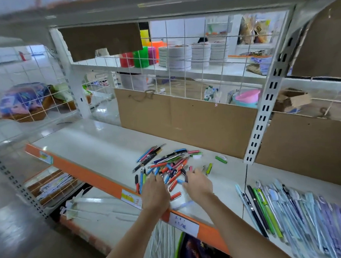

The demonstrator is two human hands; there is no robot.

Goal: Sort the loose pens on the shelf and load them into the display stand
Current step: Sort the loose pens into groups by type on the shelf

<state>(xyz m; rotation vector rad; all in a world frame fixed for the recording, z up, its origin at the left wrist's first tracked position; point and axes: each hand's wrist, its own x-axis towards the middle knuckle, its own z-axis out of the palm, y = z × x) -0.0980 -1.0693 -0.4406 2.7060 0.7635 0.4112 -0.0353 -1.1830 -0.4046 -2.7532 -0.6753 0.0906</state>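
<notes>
Inspector: Left hand (154, 191) lies on the near edge of the pen pile (166, 167), fingers hidden among the pens; grip undeterminable. Right hand (198, 184) pinches a dark pen (184, 174) at the pile's right side.

Clerk: Purpose?

Inspector: Apparently sorting by colour. No display stand visible; slim pens (290, 211) lie well right of the pile.
</notes>
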